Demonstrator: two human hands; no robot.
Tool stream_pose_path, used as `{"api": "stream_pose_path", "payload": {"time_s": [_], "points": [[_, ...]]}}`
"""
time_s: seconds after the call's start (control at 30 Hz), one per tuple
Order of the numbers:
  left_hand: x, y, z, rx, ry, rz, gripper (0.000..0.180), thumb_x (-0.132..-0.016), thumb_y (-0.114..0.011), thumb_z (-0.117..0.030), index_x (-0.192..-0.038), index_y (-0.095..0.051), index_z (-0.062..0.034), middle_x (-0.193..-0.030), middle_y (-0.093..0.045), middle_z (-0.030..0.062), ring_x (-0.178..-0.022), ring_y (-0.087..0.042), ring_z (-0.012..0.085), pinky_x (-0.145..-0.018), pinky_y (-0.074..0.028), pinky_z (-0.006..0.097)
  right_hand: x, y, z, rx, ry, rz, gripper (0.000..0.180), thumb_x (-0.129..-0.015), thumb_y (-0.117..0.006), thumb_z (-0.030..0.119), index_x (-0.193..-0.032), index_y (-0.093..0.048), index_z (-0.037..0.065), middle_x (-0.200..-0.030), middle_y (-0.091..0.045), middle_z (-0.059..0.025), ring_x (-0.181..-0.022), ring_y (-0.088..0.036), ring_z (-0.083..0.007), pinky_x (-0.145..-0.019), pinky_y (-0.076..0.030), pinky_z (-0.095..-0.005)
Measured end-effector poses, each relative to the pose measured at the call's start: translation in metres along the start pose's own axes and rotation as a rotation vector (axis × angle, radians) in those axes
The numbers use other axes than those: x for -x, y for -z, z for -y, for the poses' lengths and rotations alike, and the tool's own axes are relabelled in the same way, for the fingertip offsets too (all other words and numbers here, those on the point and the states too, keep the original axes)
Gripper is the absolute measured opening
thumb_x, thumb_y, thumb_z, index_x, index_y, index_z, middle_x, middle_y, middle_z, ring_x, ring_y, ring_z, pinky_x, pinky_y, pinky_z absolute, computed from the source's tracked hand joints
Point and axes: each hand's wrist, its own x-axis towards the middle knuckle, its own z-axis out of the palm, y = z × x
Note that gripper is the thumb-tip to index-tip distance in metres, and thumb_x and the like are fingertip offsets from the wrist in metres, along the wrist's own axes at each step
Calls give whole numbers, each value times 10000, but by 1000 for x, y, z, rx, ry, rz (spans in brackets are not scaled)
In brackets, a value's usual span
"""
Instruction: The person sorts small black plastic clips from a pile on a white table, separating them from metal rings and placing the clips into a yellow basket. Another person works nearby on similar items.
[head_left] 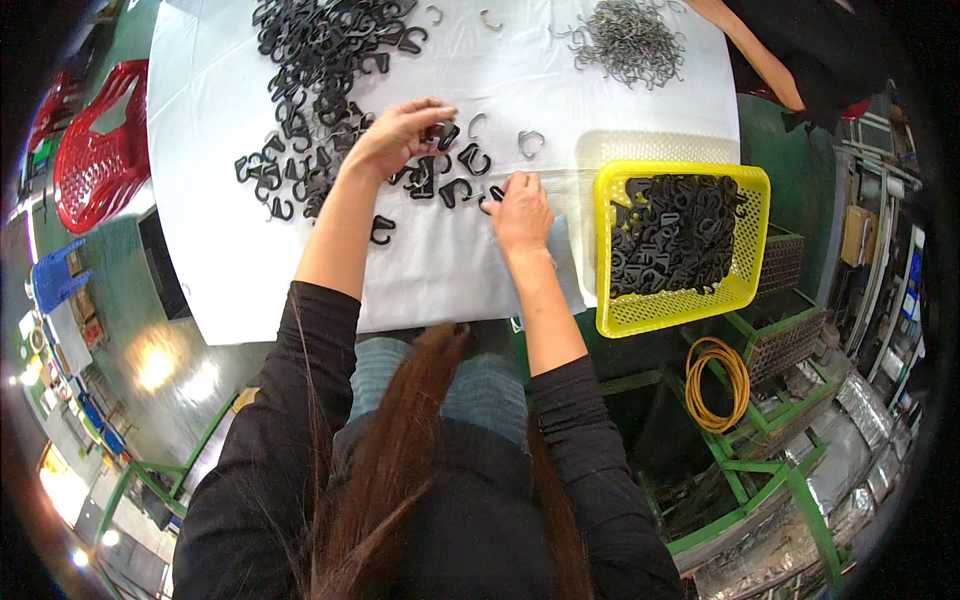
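My left hand [400, 138] is over the middle of the white-covered table, its fingers bent round a black plastic hook [441, 131]. To its right, my right hand [522, 215] is lower down near the cloth, thumb and fingers closed on another black hook [491, 201] that they partly cover. Between the hands lie several loose black hooks [456, 191]. A large heap of the same hooks [325, 60] spreads from the far edge down past my left forearm. Thin bent metal wire pieces lie beyond my right hand, one of them a curved wire hook [530, 143].
On the right, a yellow perforated basket [603, 250] holds many black hooks. A pile of small metal wire hooks [632, 45] lies at the far right, near another person's arm [760, 55]. A red plastic chair [100, 150] stands left; a coiled orange hose [717, 385] hangs below the basket.
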Motion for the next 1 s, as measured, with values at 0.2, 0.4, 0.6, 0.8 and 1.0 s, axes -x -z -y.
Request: {"api": "stream_pose_path", "payload": {"time_s": [0.2,0.4,0.6,0.8,1.0], "points": [[1,-36,54,-1271,-246,-543,487,-703,-696,-475,-923,-613,-49,-861,-617,118,-819,-607,254,-720,-484,384,-5,30,-35,-1061,-195,364,254,-771,-715,208,-959,-632,57,-764,-616,1,-700,-558,-80,-622,-460,-235],[8,-52,68,-1156,-229,-517,269,-688,-684,-233,-855,-583,-48,-896,-586,123,-885,-588,300,-752,-466,412,-14,52,-31,-1645,-314,499,242,-880,-595,306,-884,-571,65,-723,-535,22,-751,-556,-106,-647,-475,-262],[58,10,54,-538,-126,-261,204,-734,-704,-185,-835,-632,-23,-764,-630,36,-714,-565,117,-694,-444,245,-55,5,32,-411,-93,301,355,-751,-696,401,-880,-591,87,-779,-607,-51,-799,-607,-201,-684,-489,-334],[103,63,40,-331,-135,-468,252,-754,-734,-254,-817,-658,-23,-735,-624,8,-669,-531,82,-620,-417,230,-62,-30,87,1,-57,192,392,-677,-735,397,-906,-631,97,-835,-671,-89,-823,-641,-247,-722,-487,-378],[111,85,42,-339,-157,-585,280,-755,-732,-286,-797,-652,-21,-703,-624,9,-650,-520,71,-621,-429,240,-45,-29,77,23,-2,118,320,-677,-748,342,-835,-624,93,-862,-664,-76,-839,-631,-252,-739,-482,-383]]}}
